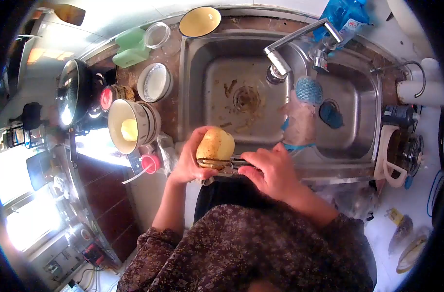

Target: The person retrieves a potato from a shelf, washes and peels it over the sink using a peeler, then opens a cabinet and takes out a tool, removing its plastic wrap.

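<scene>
My left hand is closed around a partly peeled potato, held over the front edge of the sink. Pale flesh shows on its right side and top, and brown skin remains on the rest. My right hand grips the handle of a peeler, whose metal head lies across the lower part of the potato. Strips of peel are scattered around the drain of the left sink basin. A peeled yellow piece sits in a bowl on the left.
A faucet arches over the basins. A blue cloth drapes the divider. Small bowls, a yellow bowl and a blue bottle stand around the sink. A pan is at left, a glass pot at right.
</scene>
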{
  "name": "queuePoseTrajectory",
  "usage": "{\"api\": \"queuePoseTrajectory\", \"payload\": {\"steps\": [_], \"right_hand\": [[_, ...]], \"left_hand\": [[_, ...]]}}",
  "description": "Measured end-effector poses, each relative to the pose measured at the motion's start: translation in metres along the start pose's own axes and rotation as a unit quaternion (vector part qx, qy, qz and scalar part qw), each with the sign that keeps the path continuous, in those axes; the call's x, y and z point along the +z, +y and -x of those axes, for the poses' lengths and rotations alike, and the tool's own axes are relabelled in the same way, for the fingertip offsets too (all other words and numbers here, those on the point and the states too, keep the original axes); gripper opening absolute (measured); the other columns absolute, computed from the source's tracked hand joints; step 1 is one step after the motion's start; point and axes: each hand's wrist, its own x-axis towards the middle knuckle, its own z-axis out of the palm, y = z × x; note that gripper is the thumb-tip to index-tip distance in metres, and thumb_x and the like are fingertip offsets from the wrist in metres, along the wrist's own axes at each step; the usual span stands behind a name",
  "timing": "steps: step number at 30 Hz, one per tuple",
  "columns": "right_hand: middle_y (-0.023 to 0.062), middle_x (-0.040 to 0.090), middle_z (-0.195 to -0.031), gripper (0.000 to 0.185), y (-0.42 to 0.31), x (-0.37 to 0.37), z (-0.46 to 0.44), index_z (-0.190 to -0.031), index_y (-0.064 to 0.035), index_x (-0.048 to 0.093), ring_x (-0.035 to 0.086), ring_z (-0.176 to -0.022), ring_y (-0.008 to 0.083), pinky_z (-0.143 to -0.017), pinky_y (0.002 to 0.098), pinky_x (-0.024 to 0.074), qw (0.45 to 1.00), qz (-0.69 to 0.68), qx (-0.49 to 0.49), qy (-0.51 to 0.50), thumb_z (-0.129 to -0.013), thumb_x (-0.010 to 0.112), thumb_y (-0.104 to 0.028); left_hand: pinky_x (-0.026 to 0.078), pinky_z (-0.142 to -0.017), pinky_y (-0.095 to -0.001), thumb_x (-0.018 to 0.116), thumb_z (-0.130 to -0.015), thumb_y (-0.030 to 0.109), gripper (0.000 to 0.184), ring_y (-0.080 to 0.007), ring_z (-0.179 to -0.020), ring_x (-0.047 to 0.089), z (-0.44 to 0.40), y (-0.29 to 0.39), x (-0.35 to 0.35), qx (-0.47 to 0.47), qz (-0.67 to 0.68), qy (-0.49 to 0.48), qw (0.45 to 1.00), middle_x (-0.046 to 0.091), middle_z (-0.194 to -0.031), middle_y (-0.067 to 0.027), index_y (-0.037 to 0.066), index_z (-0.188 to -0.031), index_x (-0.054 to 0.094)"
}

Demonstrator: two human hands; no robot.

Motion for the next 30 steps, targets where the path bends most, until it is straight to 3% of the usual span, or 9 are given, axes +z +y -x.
{"api": "queuePoseTrajectory", "payload": {"steps": [3,5,8,12,15,18,25,28,30], "right_hand": [[0.0043,0.058,-0.067,0.022,0.015,0.007,-0.002,-0.084,-0.0104,0.060,0.056,-0.061,0.0214,-0.059,0.0353,0.0361,0.997,0.015,0.044,0.056,-0.076,0.066,-0.030],[0.0096,0.061,-0.072,0.023,0.030,0.013,-0.003,-0.084,-0.0086,0.060,0.060,-0.067,0.0272,-0.059,0.0384,0.0413,0.978,0.004,0.210,0.013,-0.080,0.062,-0.031],[0.0136,0.062,-0.073,0.025,0.066,0.025,0.004,-0.087,-0.0074,0.060,0.060,-0.069,0.0322,-0.057,0.0394,0.0444,0.955,-0.052,0.291,0.026,-0.084,0.058,-0.032],[0.0137,0.061,-0.072,0.027,0.051,0.031,0.005,-0.090,-0.0070,0.060,0.059,-0.066,0.0336,-0.057,0.0387,0.0443,0.953,-0.183,0.238,0.030,-0.086,0.054,-0.033],[0.0111,0.062,-0.074,0.026,0.025,0.014,0.005,-0.089,-0.0072,0.061,0.059,-0.068,0.0300,-0.060,0.0376,0.0422,0.934,-0.213,0.285,-0.034,-0.084,0.057,-0.032],[0.0039,0.062,-0.073,0.023,0.014,0.011,0.006,-0.087,-0.0102,0.061,0.057,-0.062,0.0208,-0.061,0.0334,0.0341,0.996,-0.068,0.048,0.018,-0.077,0.065,-0.031],[0.0010,0.053,-0.062,0.023,0.014,0.009,0.003,-0.085,-0.0128,0.060,0.051,-0.055,0.0205,-0.058,0.0341,0.0312,1.000,0.023,0.016,-0.009,-0.076,0.065,-0.034],[0.0023,0.056,-0.063,0.022,0.027,0.018,-0.001,-0.084,-0.0128,0.060,0.053,-0.055,0.0208,-0.058,0.0332,0.0304,0.998,0.028,0.019,0.051,-0.077,0.065,-0.033],[0.0056,0.058,-0.064,0.024,0.038,0.027,-0.001,-0.084,-0.0104,0.059,0.055,-0.058,0.0244,-0.059,0.0355,0.0344,0.991,0.042,0.089,0.092,-0.080,0.062,-0.033]], "left_hand": [[0.037,-0.093,-0.0301,0.081,-0.048,0.023,0.092,-0.0173,-0.108,0.047,0.002,-0.005,-0.003,-0.002,-0.030,-0.018,0.999,0.047,-0.115,-0.0087,0.000,-0.124,0.033],[0.037,-0.094,-0.0301,0.081,-0.048,0.023,0.092,-0.0174,-0.108,0.046,0.004,-0.008,-0.007,0.002,-0.047,-0.028,0.999,0.046,-0.115,-0.0086,0.000,-0.124,0.033],[0.036,-0.094,-0.0304,0.081,-0.048,0.024,0.093,-0.0177,-0.108,0.046,0.003,-0.005,-0.006,0.011,-0.051,-0.028,0.998,0.046,-0.114,-0.0086,0.000,-0.124,0.034],[0.036,-0.094,-0.0309,0.081,-0.049,0.029,0.094,-0.0188,-0.108,0.046,0.002,-0.008,-0.008,0.021,-0.088,0.000,0.996,0.046,-0.114,-0.0095,0.000,-0.125,0.034],[0.037,-0.093,-0.0309,0.082,-0.049,0.031,0.095,-0.0192,-0.107,0.046,0.000,-0.009,-0.008,0.030,-0.120,0.013,0.992,0.046,-0.113,-0.0099,0.001,-0.125,0.033],[0.038,-0.092,-0.0310,0.082,-0.049,0.030,0.095,-0.0190,-0.107,0.047,-0.003,-0.003,-0.005,0.005,-0.141,0.018,0.990,0.046,-0.113,-0.0099,0.002,-0.125,0.033],[0.040,-0.090,-0.0316,0.084,-0.050,0.028,0.092,-0.0192,-0.104,0.049,-0.004,-0.003,-0.009,0.019,-0.189,-0.013,0.982,0.049,-0.111,-0.0098,0.002,-0.123,0.034],[0.040,-0.090,-0.0316,0.085,-0.049,0.027,0.092,-0.0190,-0.104,0.050,-0.005,-0.006,-0.015,0.028,-0.218,-0.030,0.975,0.049,-0.111,-0.0099,0.002,-0.122,0.035],[0.040,-0.091,-0.0316,0.085,-0.049,0.027,0.092,-0.0189,-0.104,0.049,-0.005,-0.004,-0.014,0.036,-0.245,-0.035,0.968,0.049,-0.111,-0.0100,0.002,-0.122,0.035]]}}
